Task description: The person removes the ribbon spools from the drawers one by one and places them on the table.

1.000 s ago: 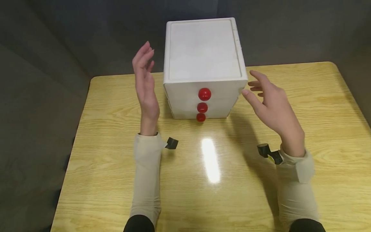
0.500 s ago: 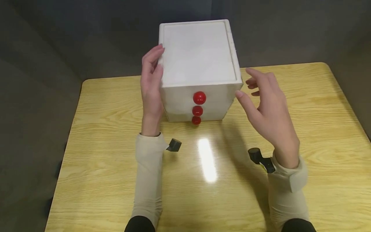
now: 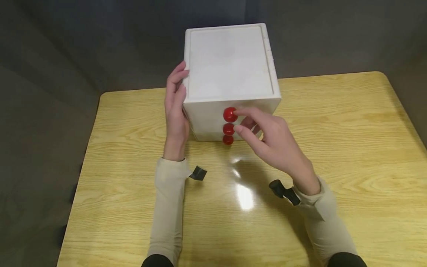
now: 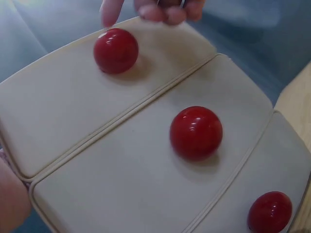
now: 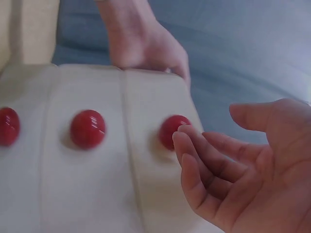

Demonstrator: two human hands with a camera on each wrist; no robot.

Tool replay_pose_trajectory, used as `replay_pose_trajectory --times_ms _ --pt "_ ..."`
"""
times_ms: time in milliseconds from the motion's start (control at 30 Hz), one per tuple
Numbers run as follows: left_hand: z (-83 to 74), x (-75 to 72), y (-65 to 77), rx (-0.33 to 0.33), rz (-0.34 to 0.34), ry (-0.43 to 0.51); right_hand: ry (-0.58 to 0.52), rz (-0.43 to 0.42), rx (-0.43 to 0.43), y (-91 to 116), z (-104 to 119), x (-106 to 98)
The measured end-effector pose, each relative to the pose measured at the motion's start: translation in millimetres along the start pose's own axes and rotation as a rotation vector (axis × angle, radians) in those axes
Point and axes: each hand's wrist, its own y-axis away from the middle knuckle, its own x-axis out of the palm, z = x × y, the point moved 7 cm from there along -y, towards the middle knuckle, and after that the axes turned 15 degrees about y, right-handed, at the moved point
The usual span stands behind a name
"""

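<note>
A white three-drawer cabinet [image 3: 230,63] stands on the table, with a round red knob on each drawer. My left hand [image 3: 175,107] rests against the cabinet's left side, its fingertips and thumb at the top left edge. In front of the cabinet, my right hand [image 3: 273,141] reaches in from the right with thumb and index finger spread apart. The index fingertip overlaps the top knob [image 3: 230,114] in the head view, and the thumb tip is by the middle knob [image 3: 228,129]. In the right wrist view the fingers [image 5: 192,174] are loosely bent beside the top knob.
The bottom knob [image 3: 228,140] sits low, near the wooden table [image 3: 126,200]. A dark curtain [image 3: 133,44] hangs behind the table and along its sides. Small black wrist mounts [image 3: 280,191] stick out from both sleeves.
My left hand has come rightward onto the cabinet's side. My right hand has moved left from beside the cabinet to the front of its knobs. All drawers stay closed.
</note>
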Motion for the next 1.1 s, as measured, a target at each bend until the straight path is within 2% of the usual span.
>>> replay_pose_trajectory --times_ms 133,433,767,1100 --pt "-2.6 -2.8 2.1 0.004 -0.022 0.005 -0.029 0.040 0.053 -5.6 -2.5 15.2" --pt "-2.5 -1.1 1.3 0.006 -0.011 -0.027 -0.133 -0.025 0.152 -7.4 -12.1 25.9" --pt "-3.2 -3.8 2.4 0.007 -0.022 -0.142 -0.436 0.002 0.191 -7.7 -16.8 39.2" --pt "-2.1 -6.1 1.5 -0.003 -0.013 -0.140 -0.451 -0.065 0.180 -7.9 -16.7 40.4"
